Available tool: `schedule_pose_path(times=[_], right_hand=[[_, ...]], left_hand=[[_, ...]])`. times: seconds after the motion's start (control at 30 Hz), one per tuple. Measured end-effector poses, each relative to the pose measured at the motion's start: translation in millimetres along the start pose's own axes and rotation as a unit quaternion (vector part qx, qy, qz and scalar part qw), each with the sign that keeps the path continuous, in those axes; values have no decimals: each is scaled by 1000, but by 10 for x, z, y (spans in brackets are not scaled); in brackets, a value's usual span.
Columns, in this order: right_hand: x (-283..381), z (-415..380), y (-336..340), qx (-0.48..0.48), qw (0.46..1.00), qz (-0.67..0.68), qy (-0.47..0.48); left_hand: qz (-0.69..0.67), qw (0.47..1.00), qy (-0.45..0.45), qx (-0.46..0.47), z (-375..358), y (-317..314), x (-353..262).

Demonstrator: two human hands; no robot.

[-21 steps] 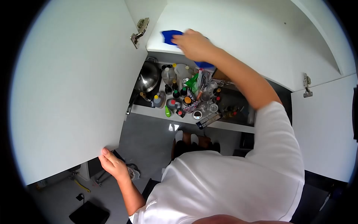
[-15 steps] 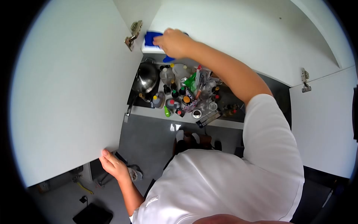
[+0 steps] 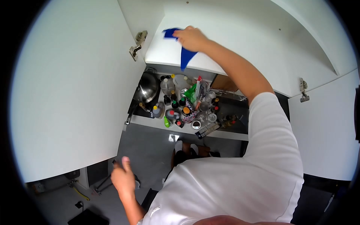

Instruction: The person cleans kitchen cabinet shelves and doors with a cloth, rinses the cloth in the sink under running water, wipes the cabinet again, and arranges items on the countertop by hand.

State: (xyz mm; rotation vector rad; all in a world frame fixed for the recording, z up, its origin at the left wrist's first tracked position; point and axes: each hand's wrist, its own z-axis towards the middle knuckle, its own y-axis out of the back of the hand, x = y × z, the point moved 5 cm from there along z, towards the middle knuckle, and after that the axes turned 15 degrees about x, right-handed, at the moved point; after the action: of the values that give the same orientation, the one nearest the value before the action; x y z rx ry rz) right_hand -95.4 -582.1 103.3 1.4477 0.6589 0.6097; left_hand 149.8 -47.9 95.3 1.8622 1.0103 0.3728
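Note:
A blue cloth (image 3: pixel 187 58) is gripped in my right hand (image 3: pixel 192 38), inside the white cabinet (image 3: pixel 232 41). One part bunches out past the fingertips over the shelf, and a pointed corner hangs below the hand, over the shelf's front edge. My left hand (image 3: pixel 123 176) is held in the air just off the lower corner of the open left cabinet door (image 3: pixel 71 93). Its thumb points up, apart from the slightly blurred fingers, and nothing shows in it.
Below the cabinet, a counter holds a steel wok lid (image 3: pixel 147 88), several bottles (image 3: pixel 173 114), glass jars (image 3: pixel 204 107) and a long dark box (image 3: pixel 208 129). The right cabinet door (image 3: pixel 324 131) also stands open. A black object (image 3: pixel 88 217) lies on the floor at lower left.
My right hand has moved right along the shelf with the cloth, which now hangs down further. My left hand has let go of the door's edge and shifted right and down.

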Motion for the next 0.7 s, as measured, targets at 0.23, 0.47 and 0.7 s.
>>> schedule_pose_path(times=[0.23, 0.47, 0.7], right_hand=[[476, 155, 81, 52, 985, 158, -37], [77, -181, 208, 227, 954, 192, 43], [-199, -185, 34, 168, 982, -75, 49]], left_hand=[[-77, 869, -485, -62, 73, 187, -2099], [53, 841, -524, -127, 1535, 93, -4302], [245, 859, -442, -82, 1562, 284, -4687]])
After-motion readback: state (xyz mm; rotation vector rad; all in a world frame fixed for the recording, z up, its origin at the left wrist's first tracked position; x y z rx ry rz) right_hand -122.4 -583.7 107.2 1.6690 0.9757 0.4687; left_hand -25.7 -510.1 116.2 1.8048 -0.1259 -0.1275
